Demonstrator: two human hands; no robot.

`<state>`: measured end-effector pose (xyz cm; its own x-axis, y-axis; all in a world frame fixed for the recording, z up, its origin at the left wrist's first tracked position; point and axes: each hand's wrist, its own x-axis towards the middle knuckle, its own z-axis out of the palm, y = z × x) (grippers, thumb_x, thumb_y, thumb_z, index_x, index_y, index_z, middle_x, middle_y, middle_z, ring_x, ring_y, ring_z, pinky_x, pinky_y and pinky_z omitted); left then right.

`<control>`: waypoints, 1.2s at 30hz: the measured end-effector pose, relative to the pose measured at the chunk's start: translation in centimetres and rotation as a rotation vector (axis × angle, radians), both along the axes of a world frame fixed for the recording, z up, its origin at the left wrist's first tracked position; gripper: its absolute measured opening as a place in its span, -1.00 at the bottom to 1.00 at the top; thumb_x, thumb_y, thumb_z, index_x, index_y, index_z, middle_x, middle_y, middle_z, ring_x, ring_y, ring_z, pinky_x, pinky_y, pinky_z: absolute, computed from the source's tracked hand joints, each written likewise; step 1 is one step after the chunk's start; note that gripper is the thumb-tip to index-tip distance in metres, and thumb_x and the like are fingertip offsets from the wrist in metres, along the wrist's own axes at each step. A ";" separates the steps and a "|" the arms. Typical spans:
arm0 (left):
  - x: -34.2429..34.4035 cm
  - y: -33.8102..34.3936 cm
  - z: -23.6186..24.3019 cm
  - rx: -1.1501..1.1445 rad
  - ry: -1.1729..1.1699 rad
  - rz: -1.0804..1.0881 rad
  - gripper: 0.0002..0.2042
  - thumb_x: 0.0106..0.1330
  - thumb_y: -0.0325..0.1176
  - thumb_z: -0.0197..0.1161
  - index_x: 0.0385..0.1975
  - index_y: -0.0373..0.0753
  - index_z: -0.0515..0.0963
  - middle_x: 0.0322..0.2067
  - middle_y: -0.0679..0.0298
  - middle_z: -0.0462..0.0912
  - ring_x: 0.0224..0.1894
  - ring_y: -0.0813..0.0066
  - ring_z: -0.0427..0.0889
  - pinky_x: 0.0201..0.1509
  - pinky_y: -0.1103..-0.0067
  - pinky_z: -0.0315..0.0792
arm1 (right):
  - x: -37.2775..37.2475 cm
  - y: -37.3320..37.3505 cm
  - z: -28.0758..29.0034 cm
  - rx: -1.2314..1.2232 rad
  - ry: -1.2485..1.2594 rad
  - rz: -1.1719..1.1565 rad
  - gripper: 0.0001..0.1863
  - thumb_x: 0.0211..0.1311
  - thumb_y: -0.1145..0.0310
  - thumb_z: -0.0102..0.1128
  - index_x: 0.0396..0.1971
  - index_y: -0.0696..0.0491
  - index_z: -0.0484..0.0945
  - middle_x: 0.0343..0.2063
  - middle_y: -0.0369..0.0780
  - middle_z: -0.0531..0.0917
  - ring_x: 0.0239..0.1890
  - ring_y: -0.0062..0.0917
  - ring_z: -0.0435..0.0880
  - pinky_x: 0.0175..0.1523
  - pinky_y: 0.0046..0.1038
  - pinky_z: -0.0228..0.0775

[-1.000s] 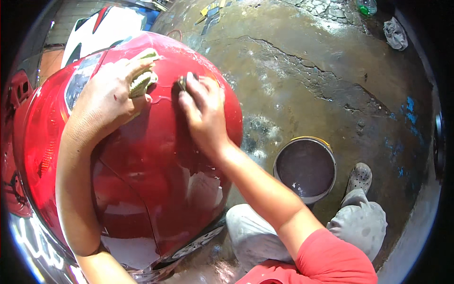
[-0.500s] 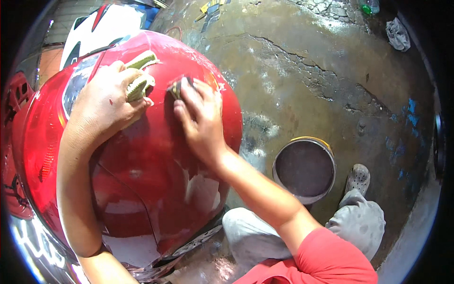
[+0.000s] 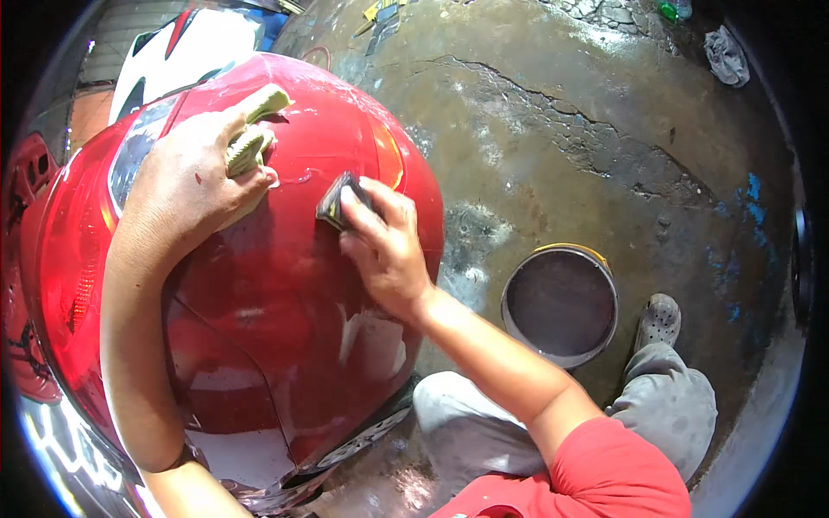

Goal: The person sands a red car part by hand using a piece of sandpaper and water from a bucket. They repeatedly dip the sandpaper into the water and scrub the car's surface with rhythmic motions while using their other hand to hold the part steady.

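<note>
head view: right hand (image 3: 390,250), pinching dark pad (image 3: 333,205), slid lower; left hand (image 3: 192,173) clutches cloth (image 3: 246,152).

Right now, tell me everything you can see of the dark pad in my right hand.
The dark pad is small and angular, nearly black with a dull yellowish patch toward its lower edge; its exact material is unclear. Your right hand grips it, partly hiding it. It sits slanted against the red car panel, nearer you and left of the orange light strip.

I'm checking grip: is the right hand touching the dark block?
Touching: the head view shows the right hand holding the dark block, no gap between them.
</note>
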<state>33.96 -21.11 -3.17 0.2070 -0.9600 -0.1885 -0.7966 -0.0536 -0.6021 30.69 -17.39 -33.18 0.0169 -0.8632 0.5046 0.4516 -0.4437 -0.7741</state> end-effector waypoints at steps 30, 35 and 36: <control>0.2 1.6 -1.0 -0.007 -0.253 -0.249 -0.49 0.28 0.02 0.45 0.06 -0.25 0.69 -0.06 0.05 0.64 0.05 -0.03 0.63 0.19 0.17 0.50 | 1.0 -0.1 -0.1 0.170 0.021 0.002 -0.49 0.26 0.36 0.49 0.23 -0.06 0.68 0.25 -0.04 0.55 0.26 -0.06 0.49 0.41 -0.12 0.30; 0.3 1.5 -0.7 -0.012 -0.219 -0.209 -0.47 0.32 0.04 0.42 0.10 -0.27 0.68 -0.04 0.05 0.63 0.07 -0.02 0.63 0.19 0.19 0.51 | 0.6 -7.8 -1.7 0.435 -0.203 -0.076 -0.47 0.33 0.24 0.46 0.23 0.13 0.61 0.13 0.00 0.65 0.24 -0.11 0.57 0.40 -0.18 0.33; -0.1 1.3 -0.4 -0.003 -0.228 -0.208 -0.47 0.33 0.04 0.42 0.10 -0.27 0.68 -0.03 0.06 0.63 0.08 -0.01 0.63 0.18 0.20 0.51 | -0.6 -8.1 -3.0 0.499 -0.200 -0.116 -0.41 0.34 0.21 0.47 0.27 0.17 0.57 0.16 0.04 0.65 0.25 -0.10 0.59 0.40 -0.18 0.36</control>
<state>33.82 -19.83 -3.57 0.0422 -0.9867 -0.1568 -0.6348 0.0947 -0.7669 30.10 -25.50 -36.17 -0.1466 -0.9890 0.0175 0.5816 -0.1005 -0.8072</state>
